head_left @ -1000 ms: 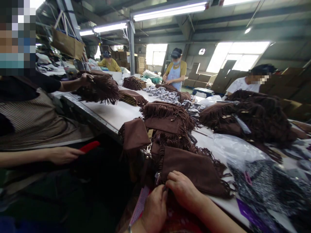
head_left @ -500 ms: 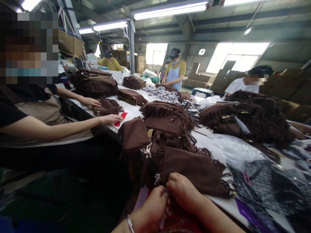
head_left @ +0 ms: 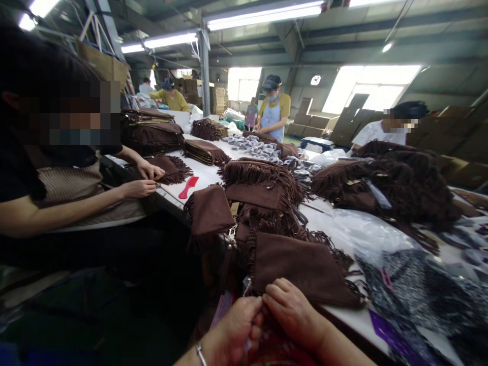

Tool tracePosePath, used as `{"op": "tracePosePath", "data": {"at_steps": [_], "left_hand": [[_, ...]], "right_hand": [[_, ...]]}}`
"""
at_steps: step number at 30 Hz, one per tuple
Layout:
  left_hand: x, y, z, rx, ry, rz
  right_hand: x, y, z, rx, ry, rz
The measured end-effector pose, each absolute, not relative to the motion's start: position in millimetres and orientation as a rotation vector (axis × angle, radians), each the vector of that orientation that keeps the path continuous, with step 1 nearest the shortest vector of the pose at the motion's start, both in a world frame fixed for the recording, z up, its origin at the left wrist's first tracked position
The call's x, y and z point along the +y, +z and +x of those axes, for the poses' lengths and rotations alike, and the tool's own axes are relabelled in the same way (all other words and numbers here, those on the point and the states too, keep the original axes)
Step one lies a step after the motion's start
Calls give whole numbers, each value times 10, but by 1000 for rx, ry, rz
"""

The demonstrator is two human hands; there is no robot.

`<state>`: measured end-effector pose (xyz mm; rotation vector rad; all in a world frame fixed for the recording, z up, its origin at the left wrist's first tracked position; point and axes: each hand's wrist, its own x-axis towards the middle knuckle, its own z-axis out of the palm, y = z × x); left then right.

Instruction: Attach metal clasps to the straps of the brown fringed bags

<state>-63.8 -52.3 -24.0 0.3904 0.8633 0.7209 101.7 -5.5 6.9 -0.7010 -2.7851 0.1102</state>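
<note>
Fingertips of left hand (head_left: 237, 321) and right hand (head_left: 293, 311) meet, each grip pinched closed, likely to control something small and hidden. Brown pouch (head_left: 297, 264) lies flat on the surface (head_left: 319, 217), within reach.

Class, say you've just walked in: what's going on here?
The camera wearer's left hand and right hand meet, fingers pinched, by the near edge of a brown fringed pouch; whatever they may hold is hidden. To the left, a co-worker handles another fringed piece, with a red comb lying on the table nearby.
</note>
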Motion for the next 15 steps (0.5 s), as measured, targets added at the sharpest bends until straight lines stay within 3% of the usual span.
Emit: {"op": "tracePosePath", "data": {"at_steps": [9, 15], "left_hand": [[-568, -354, -494, 1215, 901, 719], [-496, -443, -454, 1396, 953, 1022]], "right_hand": [[-274, 46, 1582, -2475, -37, -780], [-507, 135, 2533, -2157, -120, -1170]]}}
